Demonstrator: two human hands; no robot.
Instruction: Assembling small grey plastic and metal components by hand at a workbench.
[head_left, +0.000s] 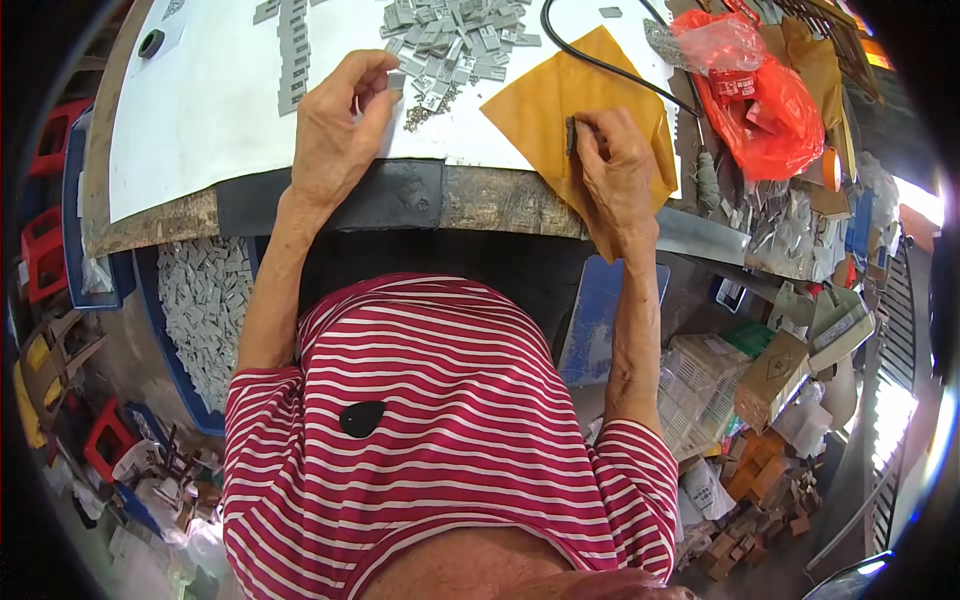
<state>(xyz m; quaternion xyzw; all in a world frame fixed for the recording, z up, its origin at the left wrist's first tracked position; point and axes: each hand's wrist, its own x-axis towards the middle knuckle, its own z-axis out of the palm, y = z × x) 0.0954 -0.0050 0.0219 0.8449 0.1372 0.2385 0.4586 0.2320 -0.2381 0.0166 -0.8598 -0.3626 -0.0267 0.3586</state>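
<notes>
on the orange sheet (560,100), right hand (615,165) presses a grey piece (571,133).

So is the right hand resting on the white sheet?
No, the right hand rests on the orange sheet, pinching a small dark piece.

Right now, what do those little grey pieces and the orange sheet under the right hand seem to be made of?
The grey pieces look like moulded plastic: matte, identical flat shapes, with crumbs of trimmings beside them. The left hand pinches one. The orange sheet looks like sandpaper or stiff paper: dull, flat, sharp-edged; which one is unclear. The right hand presses a small dark piece on it, material unclear.
</notes>
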